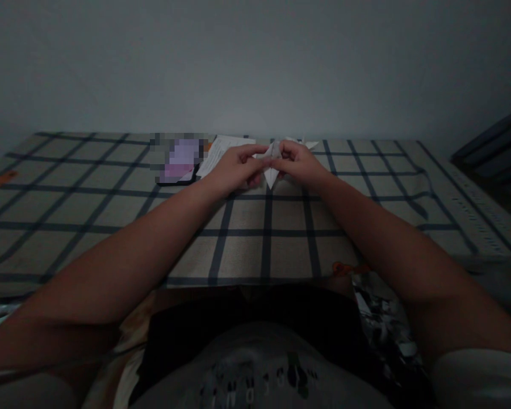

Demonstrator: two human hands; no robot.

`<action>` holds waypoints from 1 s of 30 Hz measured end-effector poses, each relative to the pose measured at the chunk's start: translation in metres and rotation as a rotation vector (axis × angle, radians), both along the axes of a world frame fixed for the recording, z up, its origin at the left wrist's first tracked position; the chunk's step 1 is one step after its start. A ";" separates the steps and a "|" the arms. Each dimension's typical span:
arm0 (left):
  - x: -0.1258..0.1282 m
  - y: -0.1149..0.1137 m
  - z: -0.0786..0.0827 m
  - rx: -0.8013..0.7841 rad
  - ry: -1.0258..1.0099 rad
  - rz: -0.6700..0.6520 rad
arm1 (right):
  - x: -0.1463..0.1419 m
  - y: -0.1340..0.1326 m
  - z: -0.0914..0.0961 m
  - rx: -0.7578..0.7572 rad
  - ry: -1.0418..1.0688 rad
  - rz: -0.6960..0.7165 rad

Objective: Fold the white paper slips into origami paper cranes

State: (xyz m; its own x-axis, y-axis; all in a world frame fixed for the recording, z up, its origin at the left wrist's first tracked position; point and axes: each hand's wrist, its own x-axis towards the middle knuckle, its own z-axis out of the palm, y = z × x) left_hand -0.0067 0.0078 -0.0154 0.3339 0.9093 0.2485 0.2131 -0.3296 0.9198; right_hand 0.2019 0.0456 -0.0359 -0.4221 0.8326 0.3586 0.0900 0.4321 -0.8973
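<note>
A small folded white paper shape (271, 175) with a downward point is held between both hands above a checked cloth (89, 216). My left hand (237, 166) pinches its left side with thumb and forefinger. My right hand (298, 161) pinches its right side, fingers curled. Part of the paper is hidden behind the fingers.
A phone with a blurred lit screen (179, 161) lies left of the hands, beside a white printed sheet (218, 153). More white paper (309, 144) shows behind my right hand. A plain wall rises behind the cloth. A dark object (496, 147) stands at far right.
</note>
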 end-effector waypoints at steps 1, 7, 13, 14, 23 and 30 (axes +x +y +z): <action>-0.001 0.000 0.002 0.049 0.009 0.045 | -0.001 -0.001 0.000 -0.001 -0.009 0.015; -0.003 0.002 0.005 0.208 0.027 0.149 | -0.002 -0.005 0.000 0.016 -0.038 0.015; -0.001 0.003 0.006 0.177 0.015 0.204 | 0.000 -0.006 0.005 0.018 -0.093 0.047; -0.001 0.003 0.007 0.163 0.013 0.214 | 0.000 -0.006 0.007 0.042 -0.101 0.038; -0.001 0.001 0.008 0.098 0.023 0.206 | 0.005 -0.007 0.013 0.294 -0.177 -0.119; -0.001 0.007 -0.001 0.155 -0.010 0.220 | 0.005 -0.010 0.015 0.267 -0.174 -0.116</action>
State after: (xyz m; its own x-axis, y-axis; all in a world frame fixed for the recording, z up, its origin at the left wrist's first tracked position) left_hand -0.0080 0.0144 -0.0160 0.1289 0.9106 0.3927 0.2864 -0.4133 0.8644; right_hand 0.2070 0.0361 -0.0209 -0.4042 0.7650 0.5014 0.2936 0.6276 -0.7210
